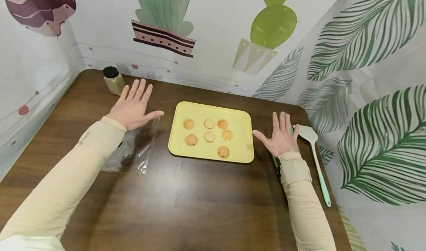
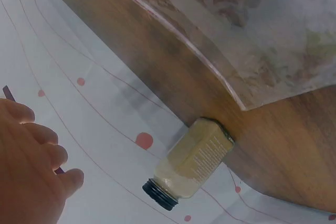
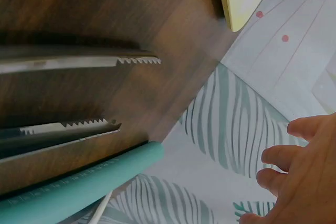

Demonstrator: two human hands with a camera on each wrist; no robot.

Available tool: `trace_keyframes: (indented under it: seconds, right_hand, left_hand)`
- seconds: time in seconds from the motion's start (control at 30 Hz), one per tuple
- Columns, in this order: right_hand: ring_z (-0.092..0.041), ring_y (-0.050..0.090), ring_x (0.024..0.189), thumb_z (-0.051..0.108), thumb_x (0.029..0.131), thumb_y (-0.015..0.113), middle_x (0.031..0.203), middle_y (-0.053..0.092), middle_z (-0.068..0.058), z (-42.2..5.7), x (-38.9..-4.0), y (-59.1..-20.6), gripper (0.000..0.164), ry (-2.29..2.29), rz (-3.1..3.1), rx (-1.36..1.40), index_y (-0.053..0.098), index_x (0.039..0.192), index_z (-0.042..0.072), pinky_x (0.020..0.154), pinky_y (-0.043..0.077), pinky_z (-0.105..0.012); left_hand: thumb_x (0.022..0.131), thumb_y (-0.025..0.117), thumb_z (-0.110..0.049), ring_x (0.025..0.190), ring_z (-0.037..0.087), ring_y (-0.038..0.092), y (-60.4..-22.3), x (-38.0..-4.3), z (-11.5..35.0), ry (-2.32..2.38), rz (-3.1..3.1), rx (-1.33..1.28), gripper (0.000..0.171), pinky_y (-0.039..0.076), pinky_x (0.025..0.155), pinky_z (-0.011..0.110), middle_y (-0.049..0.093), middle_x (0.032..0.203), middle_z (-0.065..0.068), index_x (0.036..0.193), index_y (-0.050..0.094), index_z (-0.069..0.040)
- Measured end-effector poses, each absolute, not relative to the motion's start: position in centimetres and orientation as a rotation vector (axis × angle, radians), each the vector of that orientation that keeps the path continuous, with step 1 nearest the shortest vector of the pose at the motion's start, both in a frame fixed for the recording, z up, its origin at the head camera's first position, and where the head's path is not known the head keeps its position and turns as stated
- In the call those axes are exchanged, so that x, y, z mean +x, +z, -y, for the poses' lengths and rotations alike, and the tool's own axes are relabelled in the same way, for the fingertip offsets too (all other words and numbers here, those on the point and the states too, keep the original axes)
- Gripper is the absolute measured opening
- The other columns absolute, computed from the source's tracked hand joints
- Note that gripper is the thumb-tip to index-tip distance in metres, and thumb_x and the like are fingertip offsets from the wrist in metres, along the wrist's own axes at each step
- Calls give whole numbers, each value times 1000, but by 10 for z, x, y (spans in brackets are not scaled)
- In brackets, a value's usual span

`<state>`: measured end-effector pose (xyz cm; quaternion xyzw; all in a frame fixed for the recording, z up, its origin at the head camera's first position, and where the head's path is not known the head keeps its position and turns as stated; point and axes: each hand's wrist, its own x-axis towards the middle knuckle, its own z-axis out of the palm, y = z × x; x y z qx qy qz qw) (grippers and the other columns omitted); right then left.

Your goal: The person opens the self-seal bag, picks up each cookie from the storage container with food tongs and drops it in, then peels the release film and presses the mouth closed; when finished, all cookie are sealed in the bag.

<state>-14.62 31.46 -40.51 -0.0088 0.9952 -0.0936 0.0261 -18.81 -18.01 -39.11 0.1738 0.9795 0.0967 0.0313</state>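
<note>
My left hand [image 1: 131,108] is held with fingers spread and holds nothing. Below it a clear plastic bag [image 1: 144,151] lies flat, and a glass jar [image 1: 114,83] with a black lid and pale contents stands just beyond the fingers. To the right, my right hand [image 1: 281,138] also has its fingers spread, nothing in its grasp. Metal tongs [image 3: 137,60] with serrated tips lie beneath it, partly hidden by hand and forearm. Alongside the tongs is a teal rod [image 3: 94,177] with fine markings. Between the hands lies a yellow tray [image 1: 196,112] bearing several cookies [image 1: 191,140].
A spatula [image 1: 317,162] with a pale head and mint handle end lies along the right edge of the brown wooden table [image 1: 186,206]. Patterned cloth [image 1: 213,29] with cactus and leaf prints hangs behind and beside the table.
</note>
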Motion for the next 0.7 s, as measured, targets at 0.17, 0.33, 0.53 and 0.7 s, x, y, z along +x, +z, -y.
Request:
trace_keyframes:
  seconds: [0.17, 0.33, 0.53, 0.7]
  right_hand:
    - [-26, -18, 145, 78, 87, 39, 160, -15, -10, -318, -137, -407, 104, -334, -3075, -8, -8, 156, 16, 107, -11, -66]
    - [-32, -10, 146, 72, 90, 42, 161, -12, -10, -322, -123, -410, 100, -444, -3082, 18, -5, 156, 14, 109, -5, -64]
    - [-49, 7, 142, 63, 94, 47, 158, 7, -26, -320, -106, -417, 93, -560, -3100, 21, 5, 156, 8, 106, 7, -69]
    - [-53, 14, 136, 57, 95, 51, 154, 15, -30, -324, -90, -424, 89, -614, -3083, 35, 12, 155, 3, 104, 12, -70]
  left_hand:
    - [95, 37, -68, 145, 38, -10, -395, -179, 183, 345, -2982, 506, 99, -2, 114, 55, -6, 158, 27, 153, 3, 3]
    - [96, 39, -65, 143, 45, -4, -405, -160, 189, 331, -2915, 447, 99, 3, 113, 58, -1, 156, 33, 150, 6, 11]
    - [95, 56, -50, 114, 58, 38, -420, -130, 201, 309, -2987, 355, 79, 35, 94, 63, 41, 122, 43, 128, 43, 20]
    - [90, 61, -54, 94, 52, 41, -430, -115, 199, 278, -2976, 192, 82, 45, 71, 59, 41, 101, 36, 113, 47, 24]
